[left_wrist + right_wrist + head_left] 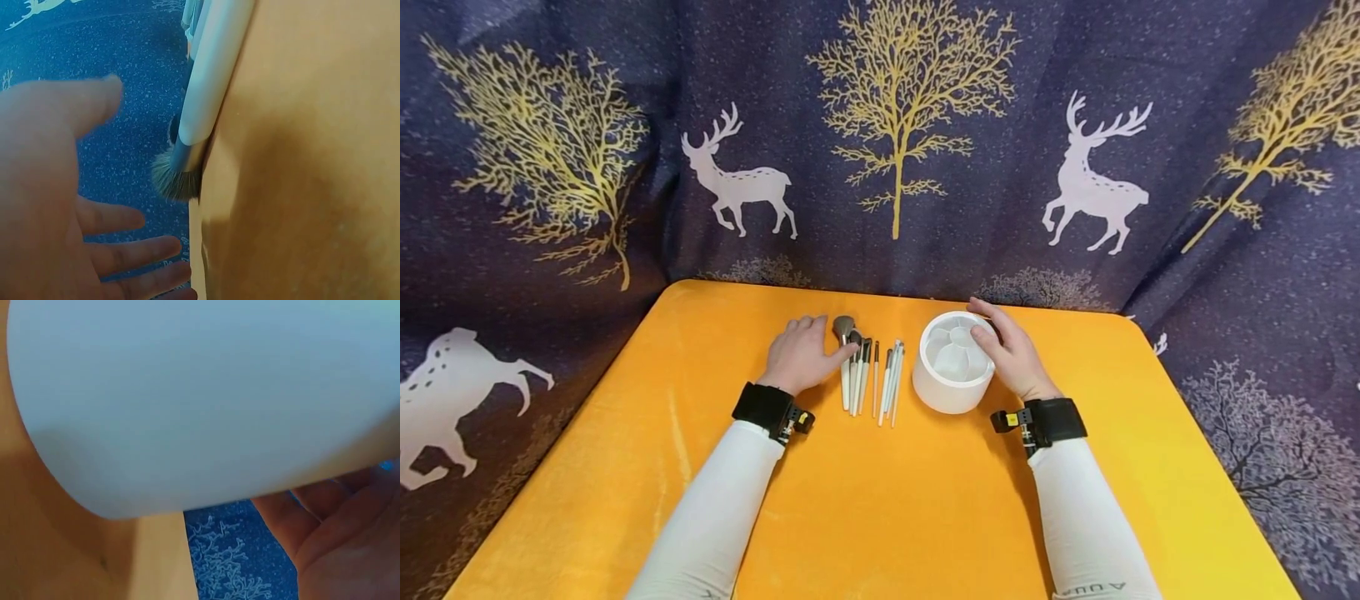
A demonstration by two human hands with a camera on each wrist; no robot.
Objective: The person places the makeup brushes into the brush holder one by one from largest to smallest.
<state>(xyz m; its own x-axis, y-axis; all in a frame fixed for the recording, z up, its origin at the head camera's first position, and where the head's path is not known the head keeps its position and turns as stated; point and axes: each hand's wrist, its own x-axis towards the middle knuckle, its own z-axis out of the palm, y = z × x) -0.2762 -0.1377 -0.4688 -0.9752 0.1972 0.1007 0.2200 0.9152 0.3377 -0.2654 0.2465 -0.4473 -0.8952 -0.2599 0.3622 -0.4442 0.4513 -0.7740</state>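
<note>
Several makeup brushes [865, 379] with white handles lie side by side on the orange-covered table. My left hand [802, 354] is beside them on the left, fingers spread, and its thumb reaches over the nearest handles. In the left wrist view, a thick brush [209, 81] with dark bristles shows to the right of that hand [37, 181], with nothing gripped. A white round organizer [952, 392] with inner compartments stands upright right of the brushes. At its right side is my right hand [1015, 354], relaxed, thumb over the rim. The organizer's wall [187, 406] partly hides its fingers.
A dark cloth [925, 250] with deer and trees hangs behind the table. The yellow-orange table [887, 508] extends toward me and to both sides. The brushes form two close groups, with a small gap before the organizer.
</note>
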